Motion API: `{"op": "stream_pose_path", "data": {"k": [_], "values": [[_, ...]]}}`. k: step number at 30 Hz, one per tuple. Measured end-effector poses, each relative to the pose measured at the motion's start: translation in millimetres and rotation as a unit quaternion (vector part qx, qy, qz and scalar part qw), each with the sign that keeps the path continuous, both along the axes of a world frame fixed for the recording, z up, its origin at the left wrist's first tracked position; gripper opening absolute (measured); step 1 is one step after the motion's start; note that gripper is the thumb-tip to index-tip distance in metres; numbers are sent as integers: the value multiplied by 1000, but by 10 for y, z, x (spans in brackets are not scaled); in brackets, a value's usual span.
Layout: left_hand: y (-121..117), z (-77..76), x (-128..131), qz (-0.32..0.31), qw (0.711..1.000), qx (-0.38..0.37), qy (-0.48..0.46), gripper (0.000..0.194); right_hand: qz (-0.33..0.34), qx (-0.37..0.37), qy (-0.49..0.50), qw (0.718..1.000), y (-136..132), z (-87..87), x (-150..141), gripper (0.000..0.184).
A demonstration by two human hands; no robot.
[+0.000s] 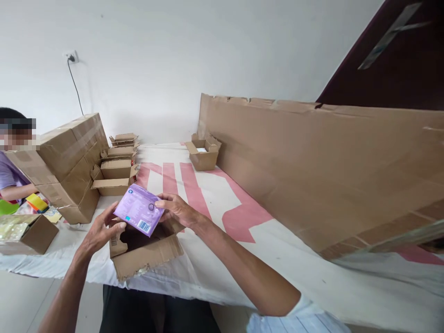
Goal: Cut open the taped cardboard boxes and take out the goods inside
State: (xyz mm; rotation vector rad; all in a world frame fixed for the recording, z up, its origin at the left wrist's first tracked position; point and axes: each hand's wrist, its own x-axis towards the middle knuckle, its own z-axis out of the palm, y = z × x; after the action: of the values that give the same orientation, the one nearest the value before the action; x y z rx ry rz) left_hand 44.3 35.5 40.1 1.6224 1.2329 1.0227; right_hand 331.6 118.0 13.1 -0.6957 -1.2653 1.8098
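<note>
"White wall (156, 55) behind, and a pale cloth (215, 263) with red shapes over the desk. Why stand that tall cardboard panel (294, 171) along one side?"

"Maybe as a screen; I can't tell what holds it up. One small open box (203, 162) sits near its far end. Across from it, a row of open boxes (113, 186) lines up beside the stacked cartons (74, 152), perhaps to leave the middle free for elbows."

"And the purple packet (138, 210)?"

"Up in the air, over the open carton (149, 259) at the near edge of the desk. The left hand (99, 233) pinches its left side, and the right hand (178, 210) grasps the opposite side, thumb on the printed face."

"Two hands for something so flat?"

"Gripped at both sides, it's less likely to droop or twist, I'd say. It's tilted, print and barcode turned up to the person, so it could be read from there."

"The carton's flaps are folded outward, too."

"Which keeps the mouth wide. It's dark inside; I can't make out any contents."

"Who's that at the far left?"

"Another person, in a purple sleeve (10, 173), partly behind the stack, with a yellow roll (36, 202) close by."
</note>
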Motion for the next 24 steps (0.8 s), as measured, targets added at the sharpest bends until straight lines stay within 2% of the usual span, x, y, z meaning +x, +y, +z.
{"op": "stream_pose_path", "data": {"k": [3,8,13,18,24], "values": [[50,54,91,8,998,10,-61,77,1,-8,7,1000,30,47,-59,44],[158,16,167,27,991,-17,-133,68,-25,10,49,998,65,116,-153,44],[188,-33,284,101,972,-25,-210,63,-61,56,49,995,40,65,-231,54],[201,-148,363,180,952,-17,-246,66,-33,58,22,998,-72,-4,-298,77],[176,-212,387,168,955,-54,-238,70,-25,55,31,998,-137,-39,-327,82]]}}
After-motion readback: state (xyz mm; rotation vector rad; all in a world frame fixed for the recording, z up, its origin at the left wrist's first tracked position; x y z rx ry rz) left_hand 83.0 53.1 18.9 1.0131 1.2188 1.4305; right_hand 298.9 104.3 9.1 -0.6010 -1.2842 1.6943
